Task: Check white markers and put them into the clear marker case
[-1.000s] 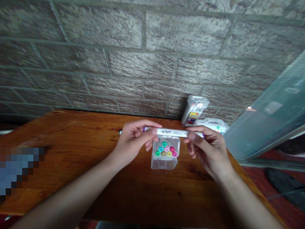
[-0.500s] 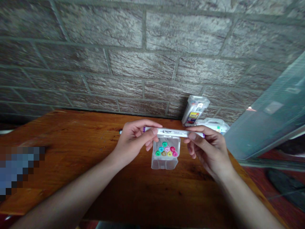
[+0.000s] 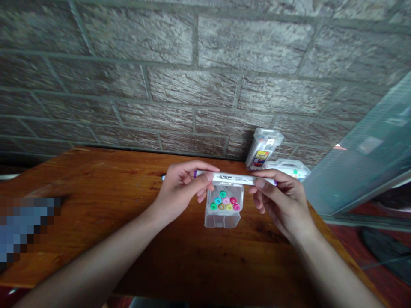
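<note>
A white marker [image 3: 236, 178] with purple ends lies level between my two hands, its printed label facing me. My left hand [image 3: 183, 185] pinches the left end between thumb and fingers. At the other end, my right hand [image 3: 280, 194] grips the marker the same way. Below and behind it stands a clear plastic case [image 3: 222, 221] with its lid open. Several markers with round coloured caps [image 3: 226, 200] sit inside, in green, blue, lilac, red, pink, yellow and brown. Part of the case's top is hidden by the marker.
Against the brick wall [image 3: 192, 85] stands a clear case of markers [image 3: 262, 149] with a yellow label. Beside it, another clear case [image 3: 290, 167] is partly behind my right hand. Left of my left hand, a dark-tipped thing [image 3: 163, 177] pokes out on the wooden table [image 3: 112, 188].
</note>
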`<state>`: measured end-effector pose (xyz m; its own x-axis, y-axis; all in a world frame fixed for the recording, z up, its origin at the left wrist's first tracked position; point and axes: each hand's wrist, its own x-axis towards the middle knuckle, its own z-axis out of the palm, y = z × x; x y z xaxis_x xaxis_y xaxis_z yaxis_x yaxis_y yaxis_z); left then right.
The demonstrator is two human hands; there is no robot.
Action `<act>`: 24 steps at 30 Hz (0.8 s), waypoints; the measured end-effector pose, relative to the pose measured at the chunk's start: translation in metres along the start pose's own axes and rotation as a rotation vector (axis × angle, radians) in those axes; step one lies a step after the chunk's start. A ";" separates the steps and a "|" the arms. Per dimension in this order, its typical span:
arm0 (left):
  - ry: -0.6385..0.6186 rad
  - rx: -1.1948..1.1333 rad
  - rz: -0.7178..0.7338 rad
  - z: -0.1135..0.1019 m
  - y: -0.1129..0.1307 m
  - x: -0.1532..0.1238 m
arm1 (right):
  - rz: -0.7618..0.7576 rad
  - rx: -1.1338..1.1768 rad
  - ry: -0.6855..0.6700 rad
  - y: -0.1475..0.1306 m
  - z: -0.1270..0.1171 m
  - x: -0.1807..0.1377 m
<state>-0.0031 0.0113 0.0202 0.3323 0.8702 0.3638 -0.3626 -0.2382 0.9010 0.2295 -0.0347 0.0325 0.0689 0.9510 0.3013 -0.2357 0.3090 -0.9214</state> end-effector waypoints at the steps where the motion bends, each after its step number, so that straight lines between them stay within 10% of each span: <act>1: 0.000 0.002 -0.002 0.000 0.000 0.000 | -0.002 -0.005 -0.001 0.000 0.000 0.000; 24: 0.022 0.063 0.005 0.002 0.001 0.000 | -0.004 -0.004 0.003 0.000 0.000 0.000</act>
<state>-0.0016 0.0102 0.0212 0.3110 0.8780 0.3638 -0.3088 -0.2687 0.9124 0.2292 -0.0343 0.0324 0.0730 0.9497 0.3045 -0.2316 0.3131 -0.9211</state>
